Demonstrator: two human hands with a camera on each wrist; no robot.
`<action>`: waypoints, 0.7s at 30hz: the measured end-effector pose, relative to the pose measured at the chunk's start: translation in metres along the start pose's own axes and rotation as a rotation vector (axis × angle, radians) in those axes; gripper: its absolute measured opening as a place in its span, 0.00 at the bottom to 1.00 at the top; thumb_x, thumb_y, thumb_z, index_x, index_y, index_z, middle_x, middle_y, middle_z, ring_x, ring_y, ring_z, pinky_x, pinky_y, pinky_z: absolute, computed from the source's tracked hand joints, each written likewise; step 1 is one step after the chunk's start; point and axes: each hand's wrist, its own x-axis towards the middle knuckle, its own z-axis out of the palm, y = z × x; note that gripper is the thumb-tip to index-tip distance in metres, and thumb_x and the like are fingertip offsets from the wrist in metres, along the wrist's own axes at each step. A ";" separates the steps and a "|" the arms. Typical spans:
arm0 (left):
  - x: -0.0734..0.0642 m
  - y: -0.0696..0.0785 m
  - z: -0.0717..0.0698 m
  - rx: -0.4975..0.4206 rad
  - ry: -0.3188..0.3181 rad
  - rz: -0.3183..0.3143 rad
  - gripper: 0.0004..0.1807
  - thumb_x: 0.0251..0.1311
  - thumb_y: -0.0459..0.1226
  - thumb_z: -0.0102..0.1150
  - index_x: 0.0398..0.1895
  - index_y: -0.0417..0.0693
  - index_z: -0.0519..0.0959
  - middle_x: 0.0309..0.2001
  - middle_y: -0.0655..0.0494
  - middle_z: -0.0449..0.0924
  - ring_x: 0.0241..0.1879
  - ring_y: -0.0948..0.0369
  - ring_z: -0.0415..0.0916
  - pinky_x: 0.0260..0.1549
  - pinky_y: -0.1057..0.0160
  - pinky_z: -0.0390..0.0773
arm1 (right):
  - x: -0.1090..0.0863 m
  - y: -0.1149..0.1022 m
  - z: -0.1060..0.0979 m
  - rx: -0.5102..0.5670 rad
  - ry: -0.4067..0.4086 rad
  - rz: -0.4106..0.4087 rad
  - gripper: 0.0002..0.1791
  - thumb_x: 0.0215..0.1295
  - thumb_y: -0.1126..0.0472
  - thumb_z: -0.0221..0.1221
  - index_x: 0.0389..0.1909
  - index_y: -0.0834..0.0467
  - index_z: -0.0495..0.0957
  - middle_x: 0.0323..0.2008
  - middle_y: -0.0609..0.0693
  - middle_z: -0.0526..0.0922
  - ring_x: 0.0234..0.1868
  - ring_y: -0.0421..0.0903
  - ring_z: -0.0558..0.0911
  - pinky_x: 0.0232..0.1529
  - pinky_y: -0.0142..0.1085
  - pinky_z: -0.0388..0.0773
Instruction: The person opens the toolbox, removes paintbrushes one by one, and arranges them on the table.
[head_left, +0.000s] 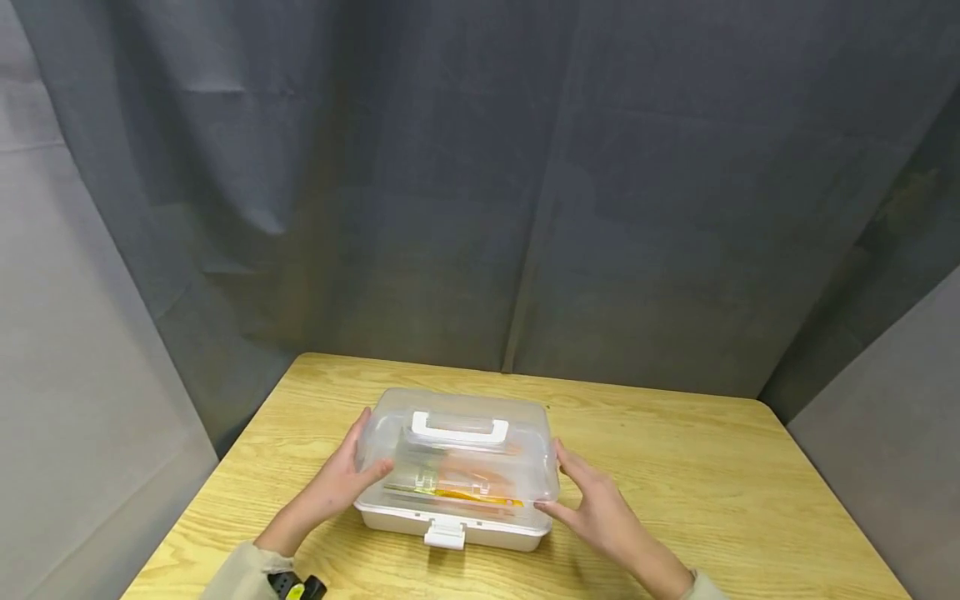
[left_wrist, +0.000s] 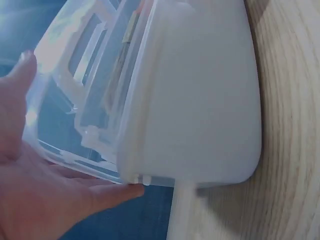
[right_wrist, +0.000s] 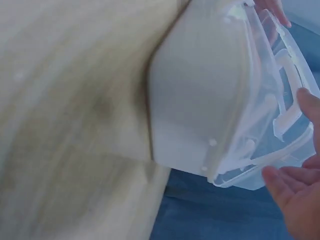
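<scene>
A white plastic storage box (head_left: 450, 533) stands on the table, its clear lid (head_left: 472, 408) carrying a white handle (head_left: 459, 428). At the front the white latch (head_left: 445, 534) sticks outward, unfastened. My left hand (head_left: 341, 479) holds the lid's left end, thumb over the front and fingers along the side. Its right end is held by my right hand (head_left: 596, 504), between thumb and fingers. Through the lid show an orange item (head_left: 468, 475) and a thin yellow-orange tool (head_left: 480, 497), kinds unclear. Whether the lid sits fully down I cannot tell.
The wooden table (head_left: 690, 483) extends around the box. Dark grey curtains (head_left: 450, 208) hang behind it, with pale panels (head_left: 82, 375) at both sides. A dark watch-like band (head_left: 296, 586) is on the left wrist.
</scene>
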 end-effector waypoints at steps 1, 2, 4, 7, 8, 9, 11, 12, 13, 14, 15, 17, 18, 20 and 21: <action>0.001 0.000 0.000 -0.012 -0.010 -0.005 0.54 0.58 0.45 0.63 0.74 0.40 0.35 0.72 0.34 0.38 0.68 0.36 0.46 0.61 0.37 0.52 | 0.002 0.001 -0.002 -0.016 0.032 -0.025 0.46 0.43 0.57 0.74 0.64 0.68 0.66 0.59 0.63 0.72 0.47 0.52 0.82 0.46 0.43 0.78; 0.001 -0.001 -0.001 -0.026 -0.017 -0.008 0.56 0.57 0.45 0.64 0.74 0.40 0.34 0.72 0.33 0.38 0.68 0.36 0.45 0.61 0.38 0.53 | 0.004 0.001 -0.003 -0.033 0.062 -0.046 0.45 0.42 0.58 0.75 0.63 0.67 0.68 0.57 0.63 0.74 0.44 0.50 0.83 0.43 0.42 0.79; 0.001 -0.005 0.000 -0.087 -0.038 -0.005 0.57 0.56 0.42 0.66 0.74 0.41 0.33 0.72 0.33 0.38 0.68 0.36 0.44 0.61 0.39 0.54 | 0.009 0.002 -0.006 -0.033 0.102 -0.066 0.42 0.42 0.59 0.74 0.61 0.66 0.71 0.56 0.62 0.76 0.43 0.49 0.83 0.42 0.41 0.80; -0.002 -0.016 0.003 -0.165 -0.089 -0.018 0.57 0.55 0.40 0.67 0.74 0.39 0.34 0.71 0.32 0.42 0.68 0.37 0.47 0.60 0.42 0.59 | 0.017 0.003 -0.010 0.011 0.127 -0.050 0.37 0.44 0.60 0.73 0.58 0.65 0.74 0.54 0.61 0.77 0.44 0.50 0.83 0.42 0.41 0.80; -0.004 -0.019 0.004 -0.186 -0.113 -0.019 0.57 0.54 0.39 0.67 0.74 0.40 0.34 0.71 0.32 0.43 0.67 0.38 0.49 0.60 0.44 0.60 | 0.021 0.002 -0.012 0.036 0.135 -0.029 0.34 0.46 0.61 0.73 0.57 0.65 0.75 0.53 0.61 0.78 0.44 0.50 0.83 0.42 0.42 0.80; -0.004 -0.023 0.006 -0.220 -0.148 -0.009 0.57 0.54 0.37 0.68 0.74 0.42 0.35 0.71 0.33 0.45 0.66 0.39 0.53 0.60 0.44 0.61 | 0.025 0.002 -0.014 0.067 0.140 -0.002 0.32 0.48 0.61 0.72 0.56 0.64 0.76 0.52 0.60 0.79 0.44 0.50 0.83 0.42 0.42 0.80; -0.005 -0.029 0.009 -0.253 -0.206 0.027 0.56 0.54 0.35 0.68 0.75 0.43 0.35 0.69 0.33 0.50 0.62 0.40 0.62 0.57 0.49 0.67 | 0.035 0.000 -0.018 0.128 0.147 0.064 0.27 0.52 0.60 0.70 0.54 0.63 0.78 0.49 0.58 0.81 0.43 0.49 0.83 0.41 0.43 0.80; -0.005 -0.031 0.010 -0.274 -0.228 0.039 0.57 0.53 0.34 0.68 0.75 0.47 0.35 0.68 0.35 0.53 0.59 0.43 0.66 0.56 0.52 0.69 | 0.040 0.000 -0.020 0.154 0.146 0.101 0.25 0.54 0.60 0.68 0.53 0.63 0.79 0.48 0.58 0.82 0.42 0.49 0.84 0.40 0.42 0.80; -0.005 -0.033 0.011 -0.295 -0.246 0.061 0.58 0.52 0.33 0.69 0.75 0.49 0.35 0.68 0.36 0.55 0.57 0.44 0.70 0.54 0.53 0.71 | 0.046 0.000 -0.023 0.168 0.140 0.135 0.23 0.56 0.59 0.67 0.52 0.63 0.80 0.47 0.57 0.83 0.40 0.48 0.84 0.38 0.41 0.81; -0.004 -0.035 0.012 -0.313 -0.258 0.083 0.58 0.50 0.32 0.70 0.75 0.52 0.37 0.67 0.38 0.59 0.55 0.46 0.72 0.54 0.56 0.71 | 0.051 0.001 -0.025 0.175 0.132 0.164 0.22 0.57 0.58 0.66 0.52 0.62 0.80 0.45 0.56 0.84 0.39 0.46 0.84 0.37 0.39 0.81; -0.003 -0.037 0.013 -0.320 -0.265 0.097 0.58 0.49 0.31 0.70 0.75 0.54 0.39 0.65 0.39 0.61 0.53 0.48 0.73 0.52 0.58 0.72 | 0.057 0.002 -0.027 0.184 0.118 0.188 0.21 0.59 0.58 0.65 0.52 0.62 0.80 0.44 0.56 0.84 0.37 0.45 0.84 0.35 0.37 0.81; -0.005 -0.038 0.014 -0.295 -0.258 0.076 0.58 0.47 0.31 0.71 0.75 0.54 0.40 0.65 0.41 0.63 0.52 0.50 0.74 0.51 0.61 0.72 | 0.067 0.006 -0.031 0.189 0.082 0.220 0.21 0.61 0.56 0.62 0.53 0.63 0.79 0.43 0.56 0.84 0.34 0.44 0.82 0.30 0.34 0.79; -0.006 -0.038 0.014 -0.269 -0.253 0.063 0.58 0.47 0.32 0.72 0.75 0.53 0.40 0.65 0.41 0.62 0.53 0.50 0.73 0.52 0.62 0.71 | 0.071 0.009 -0.033 0.192 0.058 0.235 0.21 0.63 0.55 0.61 0.53 0.63 0.79 0.43 0.56 0.84 0.34 0.44 0.82 0.30 0.33 0.77; -0.008 -0.037 0.016 -0.208 -0.237 0.042 0.59 0.47 0.35 0.72 0.75 0.50 0.40 0.67 0.40 0.58 0.55 0.52 0.71 0.54 0.63 0.68 | 0.078 0.015 -0.035 0.210 0.016 0.258 0.22 0.64 0.53 0.59 0.54 0.63 0.78 0.45 0.57 0.83 0.37 0.44 0.81 0.32 0.35 0.77; -0.009 -0.036 0.017 -0.193 -0.235 0.033 0.59 0.47 0.35 0.72 0.75 0.48 0.39 0.68 0.38 0.56 0.55 0.51 0.71 0.54 0.62 0.68 | 0.081 0.017 -0.036 0.217 0.000 0.275 0.23 0.65 0.52 0.58 0.54 0.63 0.78 0.45 0.57 0.83 0.39 0.45 0.81 0.34 0.37 0.78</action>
